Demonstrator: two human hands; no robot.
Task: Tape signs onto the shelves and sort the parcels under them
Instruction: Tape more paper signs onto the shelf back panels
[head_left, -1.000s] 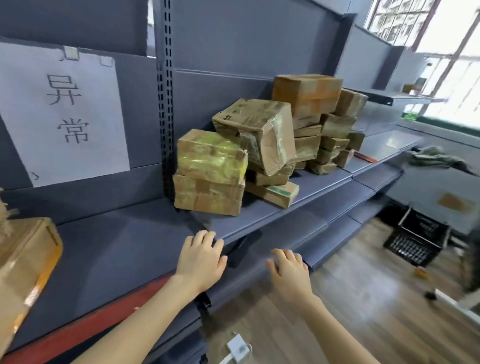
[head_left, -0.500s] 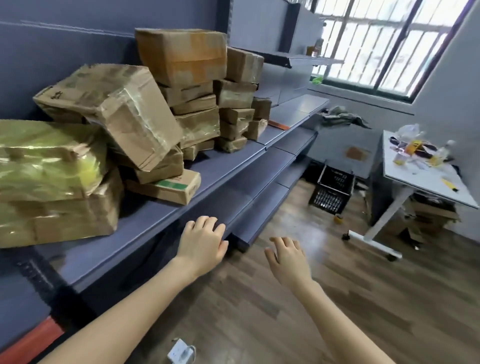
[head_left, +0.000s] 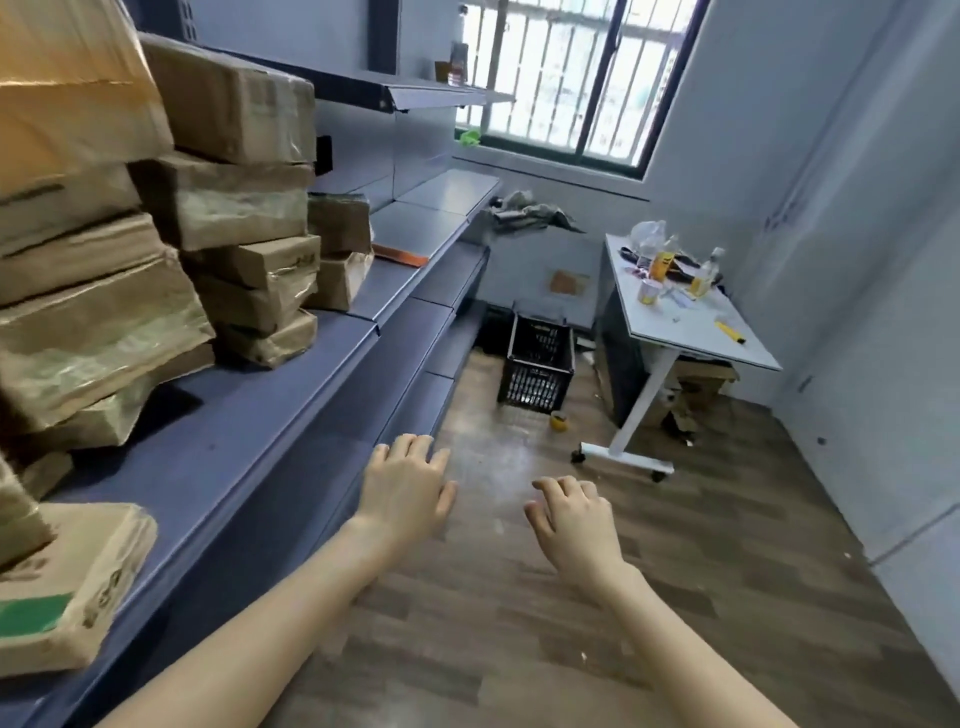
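Several brown cardboard parcels (head_left: 244, 223) are stacked on the grey-blue shelf (head_left: 270, 395) along the left. One flat parcel with a green label (head_left: 67, 587) lies nearest me at the shelf's front. My left hand (head_left: 408, 483) hovers palm down beside the shelf edge, fingers relaxed, holding nothing. My right hand (head_left: 574, 519) hangs over the wooden floor, fingers loosely curled and empty. No sign is in view.
A white table on wheels (head_left: 691, 322) with bottles and clutter stands at the right. A black plastic crate (head_left: 537, 364) sits on the floor by the shelf end, a yellow tape roll (head_left: 559, 421) near it. A barred window (head_left: 566, 78) is behind.
The view has swung right, away from the taped sign and along the shelf toward the table and window. Both hands stay empty and have moved off the shelf over the floor.
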